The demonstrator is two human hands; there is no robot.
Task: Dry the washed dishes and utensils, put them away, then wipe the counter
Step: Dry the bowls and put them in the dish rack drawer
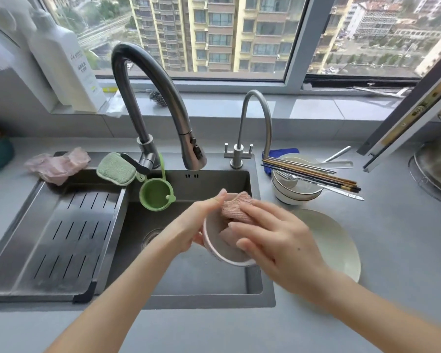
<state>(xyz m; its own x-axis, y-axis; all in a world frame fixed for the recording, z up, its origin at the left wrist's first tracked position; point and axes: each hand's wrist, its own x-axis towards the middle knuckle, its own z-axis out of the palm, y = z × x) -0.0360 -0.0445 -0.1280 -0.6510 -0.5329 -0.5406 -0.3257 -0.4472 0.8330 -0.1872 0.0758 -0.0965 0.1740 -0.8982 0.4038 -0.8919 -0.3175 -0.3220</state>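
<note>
Above the sink [214, 281] my left hand [201, 220] grips a small pink-rimmed bowl [227, 256] by its rim, tilted toward me. My right hand [273, 238] holds a pink cloth [236, 207] pressed into the bowl's inside. On the counter to the right lies a pale green plate [339, 248]. Behind it stands a stack of white bowls [293, 192] with several chopsticks [313, 171], a fork [329, 188] and a white spoon [336, 164] laid across or beside it.
A tall faucet [153, 103] and a thin tap [255, 118] rise behind the sink. A steel drain tray [61, 238] covers the left basin, with a green sponge [116, 169], green strainer cup [155, 194] and pink gloves [59, 164] nearby. A steel pot [438, 164] sits far right.
</note>
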